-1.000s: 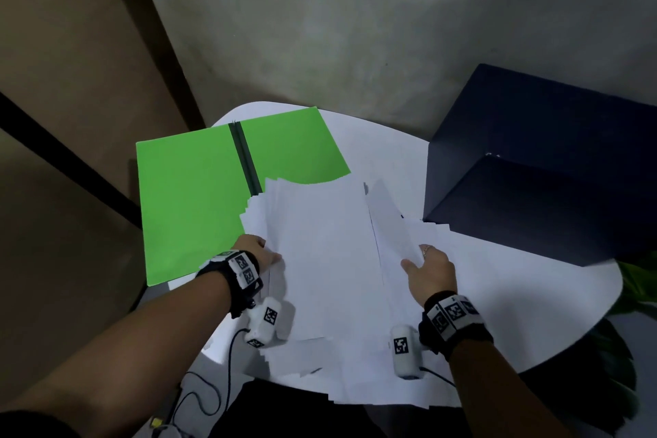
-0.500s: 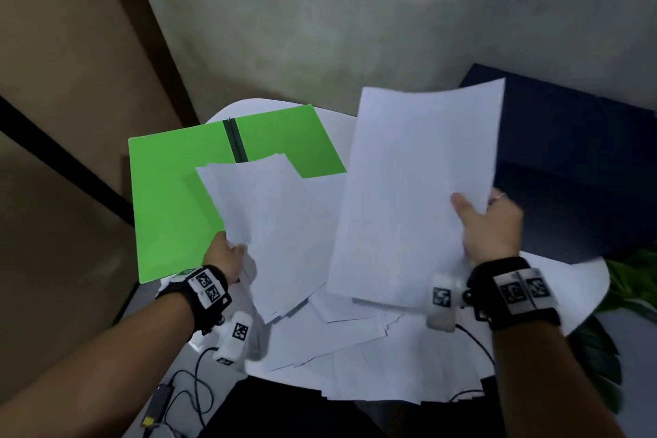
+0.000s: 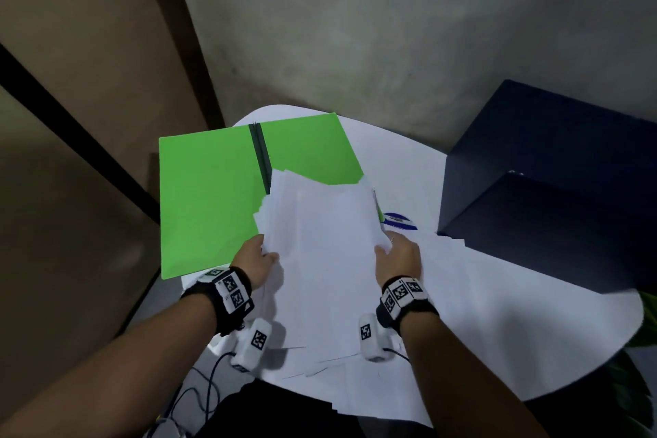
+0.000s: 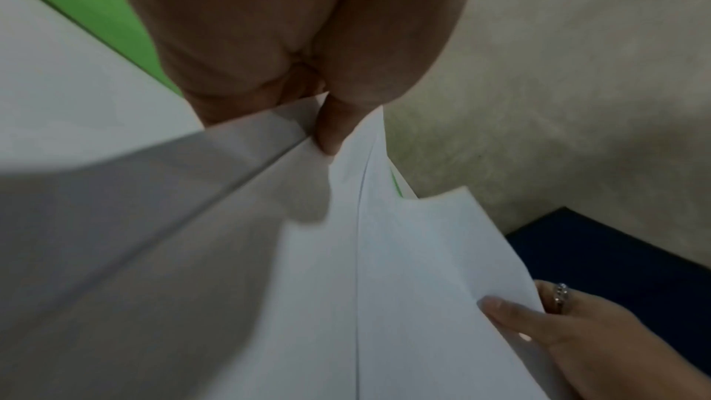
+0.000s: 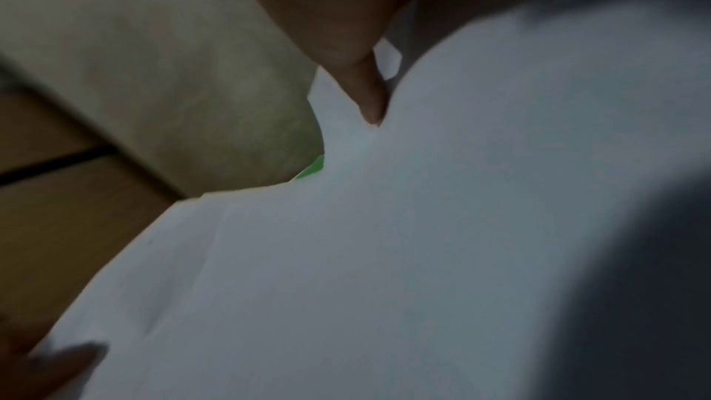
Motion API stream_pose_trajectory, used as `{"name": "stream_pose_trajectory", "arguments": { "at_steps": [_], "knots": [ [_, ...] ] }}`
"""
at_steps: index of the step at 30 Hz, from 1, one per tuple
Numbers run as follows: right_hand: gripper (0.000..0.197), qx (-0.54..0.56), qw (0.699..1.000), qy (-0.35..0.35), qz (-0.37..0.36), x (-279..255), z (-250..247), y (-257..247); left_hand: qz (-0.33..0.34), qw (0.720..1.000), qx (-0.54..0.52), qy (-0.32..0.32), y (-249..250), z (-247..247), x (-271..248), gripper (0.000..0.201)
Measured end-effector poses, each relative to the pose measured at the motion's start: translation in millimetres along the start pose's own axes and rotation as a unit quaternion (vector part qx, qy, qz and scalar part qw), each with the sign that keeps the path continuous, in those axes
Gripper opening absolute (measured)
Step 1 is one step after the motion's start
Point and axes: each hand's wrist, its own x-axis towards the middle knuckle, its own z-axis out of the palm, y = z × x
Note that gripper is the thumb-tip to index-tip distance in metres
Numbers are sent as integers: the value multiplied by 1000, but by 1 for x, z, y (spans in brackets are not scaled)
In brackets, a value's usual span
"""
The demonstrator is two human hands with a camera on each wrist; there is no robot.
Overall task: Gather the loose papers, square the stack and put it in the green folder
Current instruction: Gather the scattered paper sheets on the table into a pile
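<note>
Right hand (image 3: pixel 398 256) has brought its raised sheets onto the left hand's (image 3: pixel 256 260) bundle; both now pinch one uneven stack of papers (image 3: pixel 320 242), overlapping the open green folder (image 3: pixel 209 199); squaring pending

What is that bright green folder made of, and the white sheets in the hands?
The open bright green folder looks like matte card or thin plastic: flat, even colour, no glare. The white sheets look like thin matte paper, bending where the left hand and right hand pinch them.

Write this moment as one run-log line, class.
left hand: grips papers | right hand: grips papers | stack: uneven | folder: open, on table | more sheets loose
</note>
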Motion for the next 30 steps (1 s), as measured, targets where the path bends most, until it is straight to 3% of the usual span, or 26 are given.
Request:
{"name": "stream_pose_trajectory", "arguments": {
  "at_steps": [3, 6, 9, 12, 14, 16, 17, 19, 22, 24, 26, 28, 30],
  "knots": [
    [47, -15, 999, -43, 12, 5, 3, -7, -55, 995, -68, -41, 7, 6, -5, 53],
    [59, -5, 991, -117, 69, 4, 6, -9, -78, 960, -259, -74, 22, 23, -12, 49],
    [49, -46, 995, -77, 48, -4, 3, -10, -117, 923, -355, -96, 37, 36, -14, 62],
    [44, 12, 997, -67, 37, -9, -4, -11, -91, 912, -381, -118, 42, 38, -16, 51],
    [49, 108, 989, -78, 58, -11, -12, -13, -59, 925, -365, -87, 44, 32, -19, 33],
    [54, 140, 985, -72, 69, -11, -19, -16, -52, 964, -262, 9, 39, 22, -17, 24],
    [55, 137, 985, -73, 74, -10, -18, -16, -58, 979, -191, 47, 34, 18, -13, 29],
    [53, 107, 987, -90, 78, -9, -13, -14, -120, 990, -52, 58, 24, 16, -11, 44],
    [58, -28, 991, -54, 121, -9, -22, 10, -196, 974, 94, 67, 21, 30, -20, 58],
    [68, -140, 970, -4, 197, -11, -42, 42, -181, 979, 40, 80, 22, 38, -20, 68],
    [78, -194, 949, -11, 250, -15, -58, 71, -178, 981, -18, 79, 23, 41, -14, 79],
    [88, -214, 945, -41, 245, -20, -61, 89, -205, 975, -46, 68, 22, 40, -5, 83],
    [97, -164, 957, -40, 234, -21, -56, 92, -220, 974, -57, 22, 23, 38, 2, 71]
  ]
}}
